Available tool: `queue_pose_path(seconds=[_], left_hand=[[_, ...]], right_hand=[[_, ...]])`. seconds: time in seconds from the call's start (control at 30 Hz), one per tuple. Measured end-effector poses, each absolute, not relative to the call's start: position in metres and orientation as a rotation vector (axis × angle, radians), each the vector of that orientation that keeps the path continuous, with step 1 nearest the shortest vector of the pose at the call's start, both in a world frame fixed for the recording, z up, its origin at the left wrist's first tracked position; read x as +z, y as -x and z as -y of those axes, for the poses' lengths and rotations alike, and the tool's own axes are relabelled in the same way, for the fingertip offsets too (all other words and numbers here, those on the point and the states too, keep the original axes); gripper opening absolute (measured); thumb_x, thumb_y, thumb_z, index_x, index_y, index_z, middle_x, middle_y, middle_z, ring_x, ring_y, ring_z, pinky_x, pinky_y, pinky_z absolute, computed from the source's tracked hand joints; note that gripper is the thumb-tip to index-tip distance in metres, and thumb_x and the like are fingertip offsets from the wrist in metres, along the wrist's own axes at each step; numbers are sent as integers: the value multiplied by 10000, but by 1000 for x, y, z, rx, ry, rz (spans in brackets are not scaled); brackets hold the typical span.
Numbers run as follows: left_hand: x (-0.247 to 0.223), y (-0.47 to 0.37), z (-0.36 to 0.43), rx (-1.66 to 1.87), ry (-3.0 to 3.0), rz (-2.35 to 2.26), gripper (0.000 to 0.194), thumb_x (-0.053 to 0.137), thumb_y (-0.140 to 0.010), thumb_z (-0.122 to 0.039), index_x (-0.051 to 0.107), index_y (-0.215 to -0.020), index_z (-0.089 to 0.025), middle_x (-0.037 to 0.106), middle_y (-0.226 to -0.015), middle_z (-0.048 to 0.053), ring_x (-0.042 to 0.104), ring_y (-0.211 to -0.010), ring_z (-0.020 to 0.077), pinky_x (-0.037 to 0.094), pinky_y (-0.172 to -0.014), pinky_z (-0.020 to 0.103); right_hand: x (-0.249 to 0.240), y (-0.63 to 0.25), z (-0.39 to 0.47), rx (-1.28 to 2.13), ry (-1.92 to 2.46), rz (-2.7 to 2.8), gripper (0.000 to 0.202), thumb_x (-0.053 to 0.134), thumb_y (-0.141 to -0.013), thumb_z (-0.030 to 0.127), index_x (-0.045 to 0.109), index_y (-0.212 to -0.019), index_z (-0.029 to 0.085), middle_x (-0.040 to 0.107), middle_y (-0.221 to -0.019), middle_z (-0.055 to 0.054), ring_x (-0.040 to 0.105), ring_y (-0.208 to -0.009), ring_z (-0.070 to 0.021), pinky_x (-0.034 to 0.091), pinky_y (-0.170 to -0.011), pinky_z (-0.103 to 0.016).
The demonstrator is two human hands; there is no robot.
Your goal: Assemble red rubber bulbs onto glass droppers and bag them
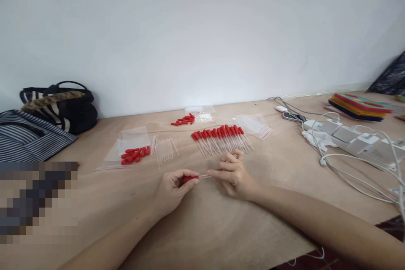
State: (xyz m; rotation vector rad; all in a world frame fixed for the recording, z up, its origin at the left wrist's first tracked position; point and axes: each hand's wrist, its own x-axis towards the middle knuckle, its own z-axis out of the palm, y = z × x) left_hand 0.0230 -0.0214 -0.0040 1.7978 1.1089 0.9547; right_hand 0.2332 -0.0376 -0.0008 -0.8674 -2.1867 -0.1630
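Note:
My left hand point(177, 183) pinches a red rubber dropper bulb point(191, 179) between thumb and fingers. My right hand point(233, 177) has its fingertips closed on a thin clear dropper tube point(203, 176), whose other end meets the mouth of the bulb; how deep it sits I cannot tell. Just beyond my right hand lies a row of droppers with red bulbs point(218, 133), their clear tubes pointing toward me. Left of them are several loose clear tubes point(164, 152). Farther left, loose red bulbs point(135, 155) rest on a clear plastic bag point(110, 161).
Small red pieces point(183, 120) and a bag of thin clear tubes point(204, 117) lie near the wall. Another plastic bag point(253, 124) is right of the row. A power strip with chargers point(357, 141), white cables and stacked cloth point(359, 106) occupy the right; bags point(69, 109) stand left.

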Motion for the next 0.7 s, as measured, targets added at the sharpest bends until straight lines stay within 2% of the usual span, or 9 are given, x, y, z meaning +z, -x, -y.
queue_pose_path(seconds=[0.37, 0.7], left_hand=[[-2, -30, 29, 1018, -1823, -1159, 143, 641, -637, -299, 676, -676, -165, 644, -533, 0, 544, -456, 118, 445, -434, 215], [-3, -28, 27, 988, -1796, -1177, 149, 641, -642, -291, 668, -719, -166, 673, -614, 8, 588, -536, 134, 481, -510, 225]], right_hand=[[-6, -228, 37, -166, 824, 2166, 351, 441, -721, 100, 651, -946, 270, 545, -599, -1, 415, -689, -153, 238, -736, -373], [-7, -221, 32, -140, 769, 2113, 254, 452, -758, 131, 660, -873, 219, 549, -581, 4, 413, -674, -138, 225, -711, -347]])
